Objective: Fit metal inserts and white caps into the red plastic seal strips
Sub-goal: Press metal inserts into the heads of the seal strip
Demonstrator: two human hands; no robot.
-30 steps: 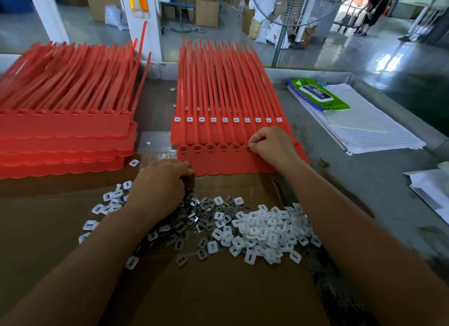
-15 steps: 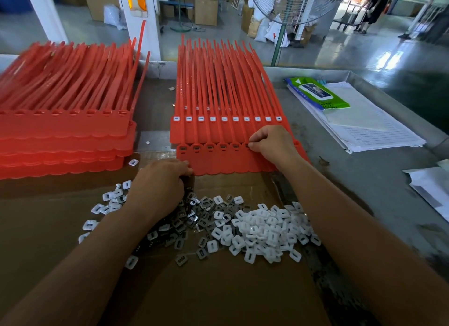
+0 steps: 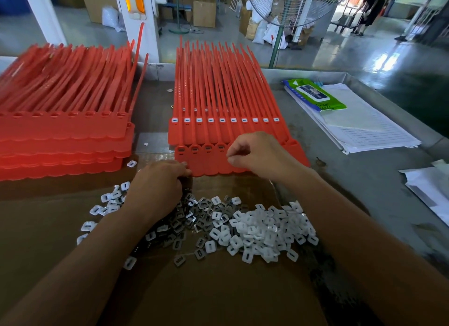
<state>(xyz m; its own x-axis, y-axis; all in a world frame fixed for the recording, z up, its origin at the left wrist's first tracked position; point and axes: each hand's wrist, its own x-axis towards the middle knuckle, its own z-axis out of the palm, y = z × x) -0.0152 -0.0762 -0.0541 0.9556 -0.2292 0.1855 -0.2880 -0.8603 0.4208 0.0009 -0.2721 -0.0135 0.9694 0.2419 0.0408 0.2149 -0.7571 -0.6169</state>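
The seal strips (image 3: 206,162) lie beneath the right fingers (image 3: 233,153), just beyond the left fingers (image 3: 182,166); metal inserts (image 3: 192,221) and caps (image 3: 267,231) lie nearer, a second strip stack (image 3: 60,136) left.

The left hand (image 3: 158,187) lies low, palm down, its fingers curled under. The right hand (image 3: 257,153) hovers higher, thumb meeting forefinger (what they pinch, if anything, is unclear).

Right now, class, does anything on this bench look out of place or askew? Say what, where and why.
In the left stack of red strips, one strip tail sticks up steeply while the rest lie low. A lone white cap lies by that stack's near corner, apart from the main pile of caps.
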